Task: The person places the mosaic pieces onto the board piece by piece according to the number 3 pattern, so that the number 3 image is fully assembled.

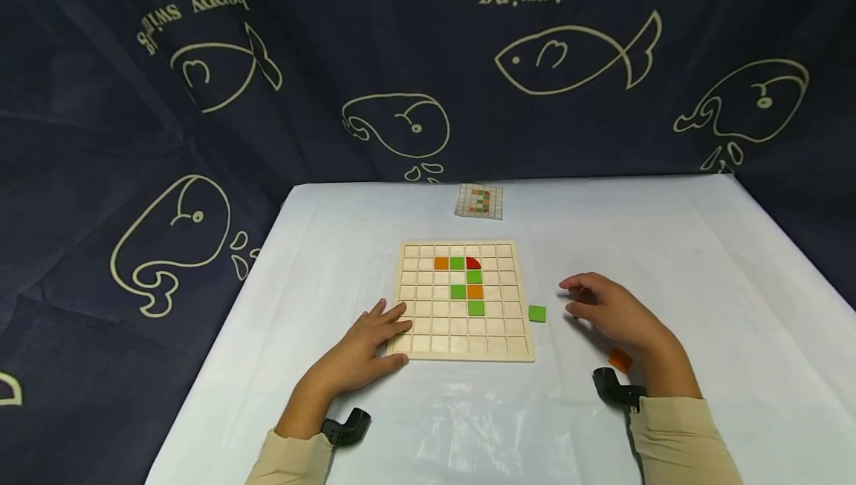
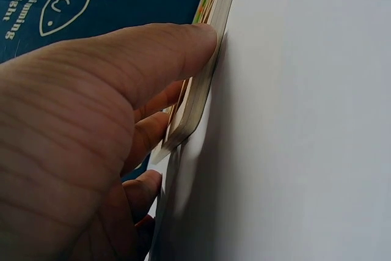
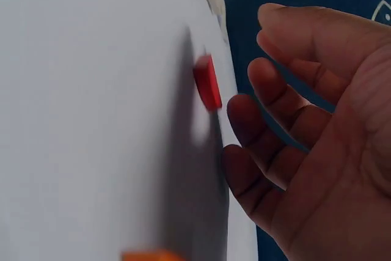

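Observation:
A wooden grid board (image 1: 435,344) lies on the table, with orange, green and red flat pieces set in its squares. My left hand (image 1: 364,347) rests at its front left corner, fingers spread over the edge; the thumb (image 2: 183,47) touches the board's side in the left wrist view. Right of the board, my right hand (image 1: 615,310) hovers with loosely bent fingers and nothing between them. Below those fingers a red piece (image 3: 208,82) shows in the right wrist view; the hand hides it in the head view. Between board and right hand lies a green square (image 1: 537,313).
An orange piece (image 1: 620,359) lies beside the right wrist. Behind the board is a small card (image 1: 478,201) printed with a grid of coloured shapes. A white cover (image 1: 334,232) spreads over the table, and a dark patterned curtain (image 1: 401,39) hangs behind it.

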{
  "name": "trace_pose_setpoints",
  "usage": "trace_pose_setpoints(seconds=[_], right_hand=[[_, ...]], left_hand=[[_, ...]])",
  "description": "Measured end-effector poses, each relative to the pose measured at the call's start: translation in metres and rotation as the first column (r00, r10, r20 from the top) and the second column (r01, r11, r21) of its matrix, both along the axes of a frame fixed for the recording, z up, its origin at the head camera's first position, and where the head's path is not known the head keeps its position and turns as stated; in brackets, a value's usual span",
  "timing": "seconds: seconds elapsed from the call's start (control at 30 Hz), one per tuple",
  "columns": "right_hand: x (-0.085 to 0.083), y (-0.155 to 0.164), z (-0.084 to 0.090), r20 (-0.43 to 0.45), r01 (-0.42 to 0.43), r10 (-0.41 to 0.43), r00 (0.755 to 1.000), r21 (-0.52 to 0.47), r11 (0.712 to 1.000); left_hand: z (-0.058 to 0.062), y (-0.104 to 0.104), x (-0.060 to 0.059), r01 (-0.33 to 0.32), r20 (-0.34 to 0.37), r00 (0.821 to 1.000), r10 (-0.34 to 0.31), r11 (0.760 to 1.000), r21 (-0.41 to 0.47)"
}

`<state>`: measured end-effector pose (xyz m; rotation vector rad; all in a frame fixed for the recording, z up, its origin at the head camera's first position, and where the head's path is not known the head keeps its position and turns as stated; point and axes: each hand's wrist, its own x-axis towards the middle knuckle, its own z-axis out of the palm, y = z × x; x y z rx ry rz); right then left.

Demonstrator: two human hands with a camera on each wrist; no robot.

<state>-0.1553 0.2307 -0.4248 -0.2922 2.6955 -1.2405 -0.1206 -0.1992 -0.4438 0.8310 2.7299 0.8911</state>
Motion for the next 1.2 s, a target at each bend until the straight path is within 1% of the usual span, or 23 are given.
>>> trace_pose_setpoints(seconds=[0.23, 0.37, 0.47, 0.6, 0.73, 0.93, 1.13, 1.2], right_hand=[[0.001, 0.01, -0.005, -0.012, -0.014, 0.014, 1.0, 0.035, 0.999], [0.001, 0.015, -0.009, -0.02, -0.047, 0.048, 0.999, 0.054, 0.997], [0.0, 0.017, -0.011, -0.039, -0.08, 0.082, 0.996, 0.051, 0.995], [0.0, 0.016, -0.012, -0.059, -0.097, 0.1, 0.993, 0.05, 0.994], [-0.001, 0.015, -0.013, -0.061, -0.094, 0.098, 0.993, 0.062, 0.994], [-0.001, 0.012, -0.013, -0.036, -0.083, 0.086, 0.996, 0.068, 0.994], [-0.001, 0.014, -0.016, -0.056, -0.096, 0.1, 0.993, 0.073, 0.993], [-0.001, 0.014, -0.017, -0.055, -0.089, 0.093, 0.994, 0.083, 0.993]], left_hand=[[0.0, -0.001, 0.0, 0.008, 0.001, 1.0, -0.008, 1.0, -0.004], [0.0, 0.0, 0.0, 0.009, -0.002, 1.0, -0.009, 1.0, -0.007], [0.0, 0.0, 0.0, 0.008, -0.006, 1.0, -0.008, 1.0, -0.006], [-0.001, 0.0, 0.0, 0.005, -0.007, 1.0, -0.005, 1.0, -0.006], [-0.001, 0.0, 0.0, 0.001, -0.007, 1.0, -0.001, 1.0, -0.008], [0.0, 0.0, -0.001, -0.003, -0.003, 1.0, 0.003, 1.0, -0.009], [0.0, 0.0, -0.001, -0.004, -0.005, 1.0, 0.003, 1.0, -0.016], [0.0, 0.0, 0.0, -0.004, -0.005, 1.0, 0.004, 1.0, -0.017]])
